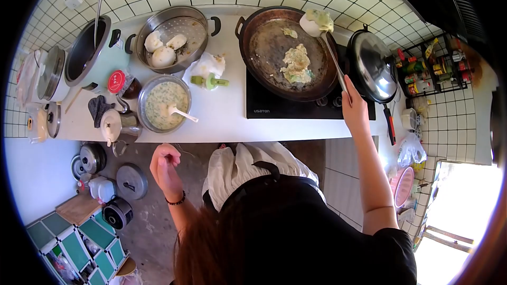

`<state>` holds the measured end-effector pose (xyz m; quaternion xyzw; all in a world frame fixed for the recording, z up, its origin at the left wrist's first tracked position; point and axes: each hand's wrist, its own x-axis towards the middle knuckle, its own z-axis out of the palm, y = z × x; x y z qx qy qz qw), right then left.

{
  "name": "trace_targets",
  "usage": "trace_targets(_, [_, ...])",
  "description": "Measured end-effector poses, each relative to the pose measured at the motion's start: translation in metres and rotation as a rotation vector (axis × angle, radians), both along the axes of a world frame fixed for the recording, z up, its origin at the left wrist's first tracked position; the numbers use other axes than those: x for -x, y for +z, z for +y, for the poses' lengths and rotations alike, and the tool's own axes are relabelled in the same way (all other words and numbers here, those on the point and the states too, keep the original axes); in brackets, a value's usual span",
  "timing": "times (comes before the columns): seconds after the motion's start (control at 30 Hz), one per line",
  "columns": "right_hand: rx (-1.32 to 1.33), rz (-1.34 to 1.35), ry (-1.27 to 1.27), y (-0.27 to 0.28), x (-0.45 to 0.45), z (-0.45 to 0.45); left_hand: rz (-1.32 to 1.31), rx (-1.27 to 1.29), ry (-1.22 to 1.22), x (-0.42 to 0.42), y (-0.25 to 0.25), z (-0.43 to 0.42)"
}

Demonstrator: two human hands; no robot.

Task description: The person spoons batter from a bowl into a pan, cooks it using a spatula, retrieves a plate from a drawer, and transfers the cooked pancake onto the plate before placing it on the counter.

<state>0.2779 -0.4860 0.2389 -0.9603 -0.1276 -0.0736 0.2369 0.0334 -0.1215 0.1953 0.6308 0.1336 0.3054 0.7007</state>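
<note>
My right hand is closed around the long metal handle of a spatula. Its far end meets a piece of yellow-green egg pancake at a small white bowl by the pan's upper right rim; the spatula's blade is hidden there. Torn pancake lies in the wide dark frying pan, with a smaller scrap above it. Just in front of the counter edge, my left hand has its fingers curled, with nothing visible in them. Nearest to it is a metal bowl of green-flecked batter with a white spoon.
The pan sits on a black induction cooker. To its right is a lidded pan with a black-and-red handle. A steamer pot holding white buns, a green-handled tool, a kettle and a tall pot stand left.
</note>
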Motion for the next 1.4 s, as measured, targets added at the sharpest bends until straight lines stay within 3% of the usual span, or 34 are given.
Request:
trace_targets(0.17, [0.495,-0.111,0.043,-0.024,0.005,0.013,0.007,-0.011,0.006,0.003,0.0,-0.006])
trace_targets(0.3, [0.538,-0.077,0.077,-0.039,0.009,0.011,0.013,-0.029,0.003,0.006,0.004,-0.008])
trace_targets(0.47, [0.442,-0.136,0.017,-0.02,0.012,0.005,0.008,-0.041,0.013,0.012,0.003,-0.009])
trace_targets(0.6, [-0.15,0.047,0.066,-0.004,0.014,0.007,0.014,-0.037,0.013,0.015,0.004,-0.011])
trace_targets(0.7, [-0.252,0.223,0.069,-0.006,0.016,0.008,0.01,-0.04,0.019,0.015,0.004,-0.014])
trace_targets(0.83, [-0.133,0.312,0.025,-0.003,0.022,0.021,0.007,-0.047,0.02,0.016,0.005,-0.017])
trace_targets(0.97, [0.036,0.153,0.19,-0.008,0.032,0.005,0.005,-0.056,0.03,0.017,0.006,-0.017])
trace_targets(1.23, [-0.102,0.168,0.193,0.025,0.051,-0.012,0.004,-0.067,0.04,0.015,0.007,-0.019])
trace_targets(1.4, [-0.176,0.187,0.185,0.006,0.037,-0.004,0.006,-0.061,0.015,0.01,0.007,-0.021])
